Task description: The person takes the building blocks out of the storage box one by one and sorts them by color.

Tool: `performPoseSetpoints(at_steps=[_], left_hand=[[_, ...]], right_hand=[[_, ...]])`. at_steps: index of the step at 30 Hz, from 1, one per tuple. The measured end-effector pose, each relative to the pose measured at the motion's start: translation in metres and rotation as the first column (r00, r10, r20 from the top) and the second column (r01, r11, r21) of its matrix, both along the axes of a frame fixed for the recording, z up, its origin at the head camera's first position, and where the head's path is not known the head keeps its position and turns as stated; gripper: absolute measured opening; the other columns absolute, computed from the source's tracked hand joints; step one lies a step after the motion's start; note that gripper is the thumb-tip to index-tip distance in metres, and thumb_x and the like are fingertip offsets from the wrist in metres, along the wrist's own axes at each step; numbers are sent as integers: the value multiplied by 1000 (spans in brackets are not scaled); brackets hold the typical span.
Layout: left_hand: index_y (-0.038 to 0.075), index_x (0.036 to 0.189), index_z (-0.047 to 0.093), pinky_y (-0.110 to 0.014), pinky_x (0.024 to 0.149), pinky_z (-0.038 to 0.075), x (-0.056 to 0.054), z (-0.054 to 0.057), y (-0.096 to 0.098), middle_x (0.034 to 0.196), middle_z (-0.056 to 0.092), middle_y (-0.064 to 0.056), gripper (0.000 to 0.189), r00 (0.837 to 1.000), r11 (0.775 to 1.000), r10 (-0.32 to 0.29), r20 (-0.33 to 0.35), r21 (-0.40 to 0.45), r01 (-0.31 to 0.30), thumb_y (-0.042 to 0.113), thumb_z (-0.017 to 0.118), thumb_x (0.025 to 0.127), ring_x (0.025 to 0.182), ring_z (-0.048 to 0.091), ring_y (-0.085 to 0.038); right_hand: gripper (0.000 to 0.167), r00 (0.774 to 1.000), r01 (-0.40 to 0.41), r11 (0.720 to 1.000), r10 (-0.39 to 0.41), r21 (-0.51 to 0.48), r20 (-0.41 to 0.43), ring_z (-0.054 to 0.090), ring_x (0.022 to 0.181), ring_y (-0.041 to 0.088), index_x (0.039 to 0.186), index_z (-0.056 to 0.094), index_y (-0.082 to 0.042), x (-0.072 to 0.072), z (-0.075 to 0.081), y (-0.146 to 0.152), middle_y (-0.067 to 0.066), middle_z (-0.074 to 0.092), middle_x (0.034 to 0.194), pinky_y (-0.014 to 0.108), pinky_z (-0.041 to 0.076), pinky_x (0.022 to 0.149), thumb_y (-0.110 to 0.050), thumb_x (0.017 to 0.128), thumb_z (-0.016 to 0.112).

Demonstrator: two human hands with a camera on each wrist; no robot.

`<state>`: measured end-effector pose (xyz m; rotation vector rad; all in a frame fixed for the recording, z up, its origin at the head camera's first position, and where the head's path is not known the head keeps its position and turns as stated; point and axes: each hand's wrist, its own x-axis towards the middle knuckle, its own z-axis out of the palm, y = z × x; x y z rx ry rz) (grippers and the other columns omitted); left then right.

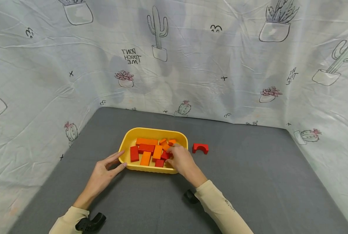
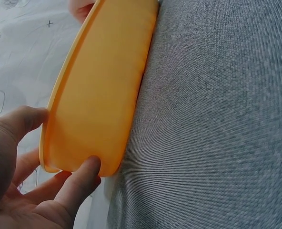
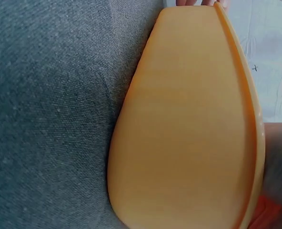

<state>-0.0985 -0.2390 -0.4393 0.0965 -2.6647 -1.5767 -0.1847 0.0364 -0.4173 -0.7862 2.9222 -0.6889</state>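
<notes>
A yellow tray (image 1: pixel 150 168) holds several red and orange toy building blocks, among them an orange block (image 1: pixel 145 158) and a red block (image 1: pixel 134 153). At the tray's left end my left hand (image 1: pixel 103 172) touches the outside with its fingers and thumb spread. The left wrist view shows these fingers (image 2: pixel 79 183) against the tray's wall. My right hand (image 1: pixel 182 159) reaches over the right end, thumb and fingers about a small red block (image 1: pixel 165 155). In the right wrist view the tray wall (image 3: pixel 184 119) hides most of that hand's work.
A red arch block (image 1: pixel 200 148) lies on the grey table (image 1: pixel 264 182), right of the tray. Behind and at the sides hangs a white cloth (image 1: pixel 191 78) with cactus drawings. Black wrist-worn devices are near both sleeves.
</notes>
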Motion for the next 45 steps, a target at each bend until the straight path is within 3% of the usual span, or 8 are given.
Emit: performPoseSetpoints(at_steps=[4,11,16,21,28,37,41,45], left_hand=[[11,143,53,-57,104,41,0,0,1,151,41,-17,60,1000,1000,-1,1,6,1,35,71,91,127,50,-38],[11,142,53,-58,105,40,0,-1,0,151,41,-16,59,1000,1000,-12,-22,-4,12,33,71,91,129,49,-38],[11,143,53,-56,104,41,0,-1,1,151,41,-17,59,1000,1000,-14,-18,7,14,34,71,91,129,49,-37],[10,142,53,-57,105,40,0,-1,1,151,40,-18,60,1000,1000,-5,-10,15,6,34,71,91,129,48,-38],[9,142,53,-55,104,41,0,-2,1,151,40,-18,59,1000,1000,-2,-10,9,2,32,71,91,129,49,-39],[9,142,53,-58,105,39,0,-3,0,150,42,-18,59,1000,1000,-4,-25,1,4,33,71,91,129,48,-40],[9,142,53,-56,104,41,2,-4,0,150,42,-18,58,999,1000,-15,-42,-10,14,33,70,92,129,49,-39],[10,143,52,-54,102,43,3,-4,0,150,42,-17,57,998,1000,-23,-52,-11,23,33,69,93,128,50,-37]], right_hand=[[31,1000,12,1000,-12,20,10,56,78,17,105,74,-4,-1,1,-1,6,63,94,27,54,72,-14,78,84],[24,1000,6,996,-6,90,-1,49,70,16,95,74,-6,-2,3,-5,2,54,83,25,47,62,-17,77,85],[26,1000,7,988,-6,156,-9,53,73,17,99,74,-7,-3,5,-6,3,58,87,28,52,68,-19,78,85],[27,1000,6,988,-10,157,20,56,78,18,101,74,-7,-4,4,-4,5,65,93,30,54,72,-17,78,83],[30,998,-1,997,-5,81,70,55,75,15,106,74,-6,-4,5,2,3,68,92,26,52,68,-17,79,82],[33,1000,-20,997,20,-69,-5,62,83,18,112,73,-5,-1,11,16,7,68,104,29,56,75,-14,81,80],[34,1000,-12,984,9,-178,-20,66,90,22,113,72,-4,-3,17,25,9,68,109,33,57,79,-11,81,81],[34,1000,16,953,-16,-304,0,68,94,23,113,72,-1,-6,22,38,9,67,109,35,59,81,-4,80,80]])
